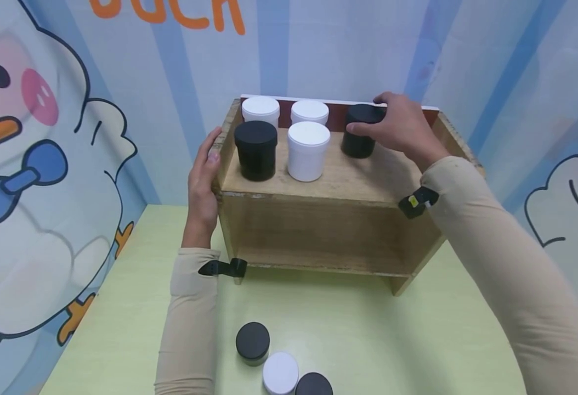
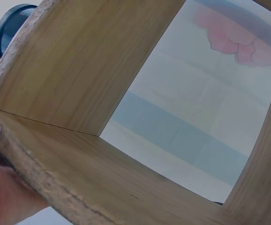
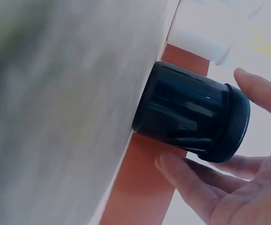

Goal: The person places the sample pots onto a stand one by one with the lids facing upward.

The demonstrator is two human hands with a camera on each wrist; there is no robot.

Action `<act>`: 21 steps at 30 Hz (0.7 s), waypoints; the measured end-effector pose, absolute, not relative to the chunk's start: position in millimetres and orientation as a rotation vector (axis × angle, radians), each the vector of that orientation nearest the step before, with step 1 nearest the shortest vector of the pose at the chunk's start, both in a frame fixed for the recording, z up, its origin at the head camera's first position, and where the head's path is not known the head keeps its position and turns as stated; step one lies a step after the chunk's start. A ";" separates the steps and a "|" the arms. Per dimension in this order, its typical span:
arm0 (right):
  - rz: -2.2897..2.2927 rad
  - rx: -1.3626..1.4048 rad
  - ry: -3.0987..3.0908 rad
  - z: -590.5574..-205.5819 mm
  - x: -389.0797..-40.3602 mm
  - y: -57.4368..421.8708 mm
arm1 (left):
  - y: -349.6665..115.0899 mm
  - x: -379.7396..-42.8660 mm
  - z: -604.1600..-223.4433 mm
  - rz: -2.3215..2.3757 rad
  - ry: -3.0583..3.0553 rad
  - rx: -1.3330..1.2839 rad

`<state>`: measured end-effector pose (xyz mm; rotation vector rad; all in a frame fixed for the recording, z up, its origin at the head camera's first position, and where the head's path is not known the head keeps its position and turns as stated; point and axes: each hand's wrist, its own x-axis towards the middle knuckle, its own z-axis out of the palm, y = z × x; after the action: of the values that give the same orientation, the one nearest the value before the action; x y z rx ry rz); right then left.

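A small wooden shelf (image 1: 313, 200) stands on the table, bearing white jars and black jars on its upper board. My right hand (image 1: 402, 129) is around a black jar (image 1: 358, 142) standing upright at the right of that board. In the right wrist view, small gaps show between the thumb and fingers and this black jar (image 3: 182, 108). My left hand (image 1: 202, 186) rests against the outer left side of the shelf, fingers pointing up along it; most of it is hidden in the left wrist view. Another black jar (image 1: 256, 156) and a white jar (image 1: 307, 156) stand at the board's front left.
Two more white jars, one at the back left (image 1: 261, 108) and one beside it (image 1: 310, 111), stand behind the front pair. On the table in front lie a black jar (image 1: 253, 343), a white jar (image 1: 280, 374) and another black jar (image 1: 313, 385). A printed curtain (image 1: 318, 49) hangs behind.
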<state>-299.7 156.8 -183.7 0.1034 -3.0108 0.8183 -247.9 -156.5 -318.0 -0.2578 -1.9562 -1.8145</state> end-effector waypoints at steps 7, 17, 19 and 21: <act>0.827 0.083 -3.013 -178.1 -291.7 160.5 | -156.1 -247.6 -317.5 -1.825 -1.956 -0.254; 0.924 0.115 -2.859 -160.2 -264.1 162.4 | -158.5 -247.6 -316.4 -1.821 -1.957 -0.259; 0.886 0.128 -2.814 -157.4 -256.8 160.6 | -159.2 -247.2 -316.1 -1.826 -1.955 -0.252; 0.806 0.166 -2.757 -155.5 -249.6 158.1 | -160.0 -246.9 -316.0 -1.831 -1.955 -0.245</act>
<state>-249.6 158.1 -155.5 0.1662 -2.7573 0.8058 -246.9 -160.0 -316.0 -0.2452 -1.9545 -1.8307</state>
